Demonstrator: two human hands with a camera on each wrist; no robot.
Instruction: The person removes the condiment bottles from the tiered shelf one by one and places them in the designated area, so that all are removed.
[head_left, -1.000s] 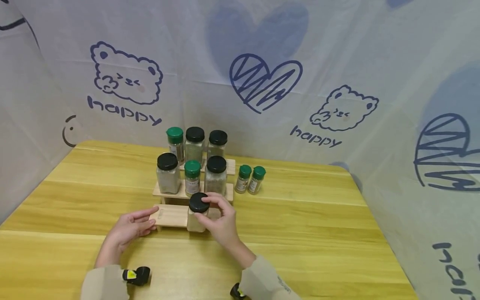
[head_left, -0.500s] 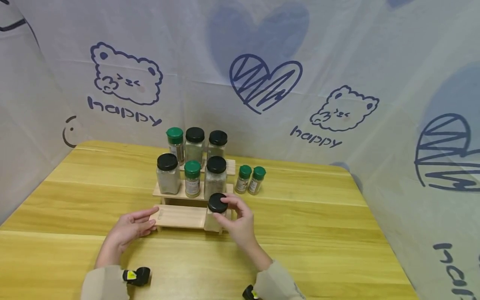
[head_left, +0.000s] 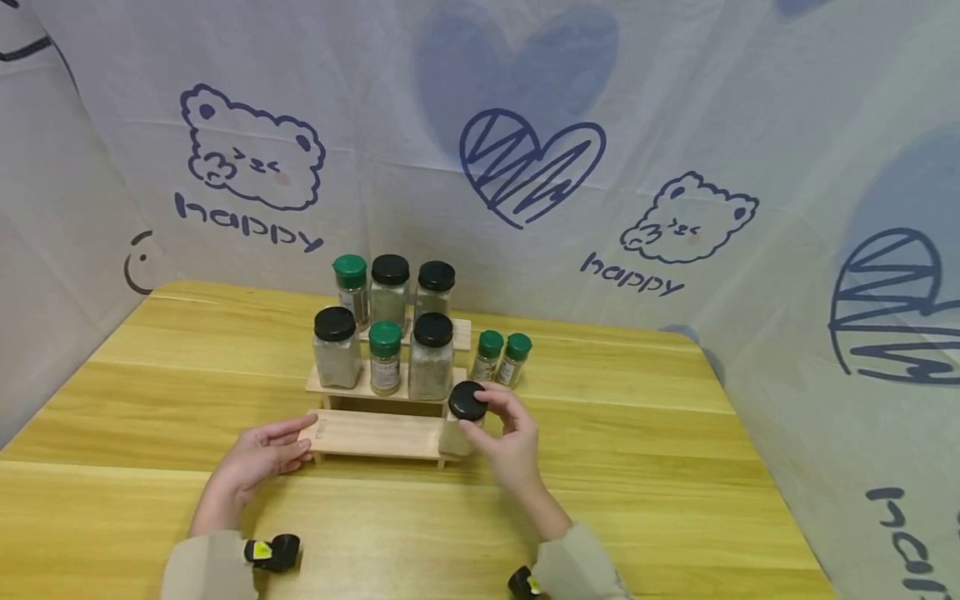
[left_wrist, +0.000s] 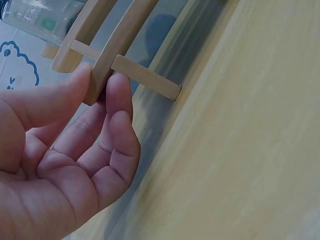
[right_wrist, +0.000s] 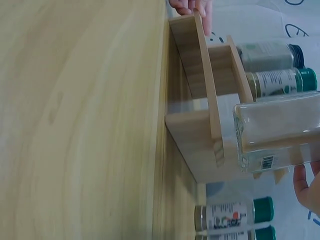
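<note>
My right hand (head_left: 517,440) pinches a square glass spice jar by its black lid (head_left: 467,402), over the right end of the rack's lowest step (head_left: 382,434). In the right wrist view the jar (right_wrist: 277,131) holds pale powder, and a gap shows between its base and the plank. My left hand (head_left: 258,457) grips the left end of that same step; the left wrist view has the thumb on top of the plank (left_wrist: 117,45) and fingers beneath. On the middle step (head_left: 360,390) stand two black-lidded jars and a green-capped bottle (head_left: 386,358).
On the top step are a green-capped bottle (head_left: 350,287) and two black-lidded jars (head_left: 390,292). Right of the rack, two small green-capped bottles (head_left: 514,360) stand on the wooden table (head_left: 637,433). A printed cloth (head_left: 525,50) hangs behind.
My right hand has carried the black-lidded jar rightward along the lowest step, from near its middle to its right end. The left hand has stayed in place.
</note>
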